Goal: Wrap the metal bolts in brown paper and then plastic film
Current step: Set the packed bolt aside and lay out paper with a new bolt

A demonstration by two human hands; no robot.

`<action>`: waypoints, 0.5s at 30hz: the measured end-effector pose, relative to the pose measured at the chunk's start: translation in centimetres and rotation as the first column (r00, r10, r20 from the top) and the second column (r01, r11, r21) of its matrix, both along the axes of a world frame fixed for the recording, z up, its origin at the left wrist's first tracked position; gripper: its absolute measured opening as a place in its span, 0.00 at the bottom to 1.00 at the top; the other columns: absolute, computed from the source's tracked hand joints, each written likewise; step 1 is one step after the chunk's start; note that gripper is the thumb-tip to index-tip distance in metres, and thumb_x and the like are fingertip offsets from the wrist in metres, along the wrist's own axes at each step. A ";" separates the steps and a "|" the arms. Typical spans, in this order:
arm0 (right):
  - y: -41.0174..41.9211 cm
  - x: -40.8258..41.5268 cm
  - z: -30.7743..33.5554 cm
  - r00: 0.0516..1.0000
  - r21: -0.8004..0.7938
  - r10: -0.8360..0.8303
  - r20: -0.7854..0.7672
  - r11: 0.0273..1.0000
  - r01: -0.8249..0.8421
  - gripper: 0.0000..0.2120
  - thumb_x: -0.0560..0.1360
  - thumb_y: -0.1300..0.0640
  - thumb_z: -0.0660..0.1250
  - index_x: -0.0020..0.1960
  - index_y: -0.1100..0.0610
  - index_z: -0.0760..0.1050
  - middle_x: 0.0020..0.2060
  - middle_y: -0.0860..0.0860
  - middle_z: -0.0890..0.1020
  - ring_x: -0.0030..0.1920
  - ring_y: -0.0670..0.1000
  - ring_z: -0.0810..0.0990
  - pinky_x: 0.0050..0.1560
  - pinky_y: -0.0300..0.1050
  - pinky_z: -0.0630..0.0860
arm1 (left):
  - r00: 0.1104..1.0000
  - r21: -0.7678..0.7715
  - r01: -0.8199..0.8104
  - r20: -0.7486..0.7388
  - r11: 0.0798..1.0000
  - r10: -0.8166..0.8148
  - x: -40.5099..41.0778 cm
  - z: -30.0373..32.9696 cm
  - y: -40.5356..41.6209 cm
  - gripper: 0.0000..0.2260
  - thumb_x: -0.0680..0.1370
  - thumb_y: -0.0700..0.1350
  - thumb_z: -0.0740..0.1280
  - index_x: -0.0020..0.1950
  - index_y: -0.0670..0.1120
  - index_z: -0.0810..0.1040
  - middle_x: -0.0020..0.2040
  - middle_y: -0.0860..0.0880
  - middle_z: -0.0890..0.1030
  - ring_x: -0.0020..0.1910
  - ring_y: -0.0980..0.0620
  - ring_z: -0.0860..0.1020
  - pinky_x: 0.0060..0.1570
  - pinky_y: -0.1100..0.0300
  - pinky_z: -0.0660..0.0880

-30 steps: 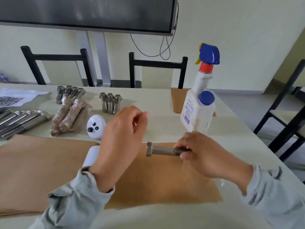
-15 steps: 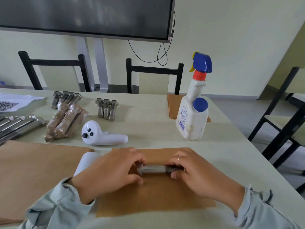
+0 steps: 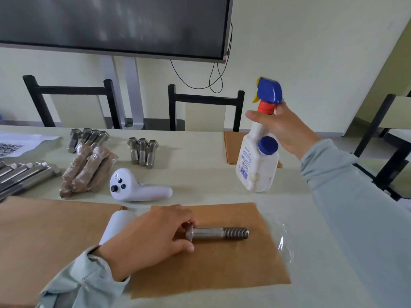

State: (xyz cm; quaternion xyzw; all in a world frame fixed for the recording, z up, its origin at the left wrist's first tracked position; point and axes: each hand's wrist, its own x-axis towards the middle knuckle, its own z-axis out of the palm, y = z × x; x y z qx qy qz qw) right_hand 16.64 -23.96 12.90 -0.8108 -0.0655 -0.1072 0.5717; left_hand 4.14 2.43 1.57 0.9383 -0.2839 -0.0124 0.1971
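bolt (image 3: 219, 233) lies flat on brown paper sheet (image 3: 222, 263), threads pointing right. left hand (image 3: 153, 236) pinches bolt head with curled fingers. right hand (image 3: 283, 126) wraps neck of spray bottle (image 3: 258, 161), bottle tilted, base at table (image 3: 200, 174).

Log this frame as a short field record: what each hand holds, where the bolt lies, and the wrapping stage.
left hand: grips the bolt's head
right hand: grips the spray bottle at its neck
bolt: lying flat on the brown paper, unwrapped
wrapped bolts: bundle on the table, far left
stage: paper not yet folded
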 end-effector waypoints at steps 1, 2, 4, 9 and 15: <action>0.5 0.3 -0.1 1.000 -0.012 -0.021 0.010 1.000 0.021 0.23 0.71 0.51 0.72 0.62 0.52 0.68 0.45 0.48 0.77 0.45 0.49 0.79 0.50 0.47 0.76 | 1.000 -0.003 0.001 0.001 1.000 -0.001 0.0 0.0 0.0 0.11 0.71 0.59 0.69 0.49 0.63 0.70 0.45 0.67 0.72 0.46 0.74 0.69 0.43 0.77 0.65; 0.9 0.5 -0.2 0.999 -0.024 -0.047 0.010 0.999 0.047 0.19 0.72 0.51 0.71 0.60 0.54 0.70 0.44 0.50 0.79 0.45 0.51 0.80 0.52 0.50 0.78 | 1.000 -0.012 0.002 -0.005 1.000 -0.002 0.0 0.1 0.0 0.10 0.71 0.58 0.69 0.48 0.64 0.69 0.45 0.67 0.73 0.46 0.74 0.69 0.43 0.77 0.65; 1.7 0.2 -0.1 0.997 -0.055 -0.075 0.019 0.996 0.076 0.16 0.73 0.52 0.69 0.57 0.56 0.73 0.43 0.52 0.81 0.48 0.54 0.83 0.53 0.52 0.79 | 1.000 -0.033 0.002 -0.020 0.999 -0.003 0.0 0.1 0.0 0.11 0.71 0.57 0.70 0.45 0.66 0.68 0.44 0.67 0.74 0.47 0.75 0.69 0.44 0.78 0.65; 3.6 -3.4 2.3 1.000 -0.187 0.002 -0.030 0.982 -0.008 0.11 0.72 0.52 0.69 0.49 0.59 0.74 0.38 0.52 0.78 0.41 0.51 0.84 0.41 0.45 0.78 | 1.000 -0.040 -0.003 0.002 0.999 0.003 0.1 -0.2 0.2 0.11 0.71 0.57 0.70 0.51 0.62 0.73 0.44 0.66 0.74 0.46 0.71 0.70 0.45 0.76 0.66; 5.0 -10.1 2.4 0.850 -0.258 0.201 -0.487 0.897 -0.360 0.22 0.72 0.44 0.68 0.53 0.63 0.77 0.54 0.58 0.81 0.41 0.54 0.83 0.49 0.53 0.80 | 1.000 -0.043 -0.018 0.009 0.999 0.018 0.1 -0.4 0.2 0.12 0.71 0.58 0.70 0.52 0.63 0.72 0.47 0.65 0.74 0.45 0.67 0.73 0.47 0.71 0.69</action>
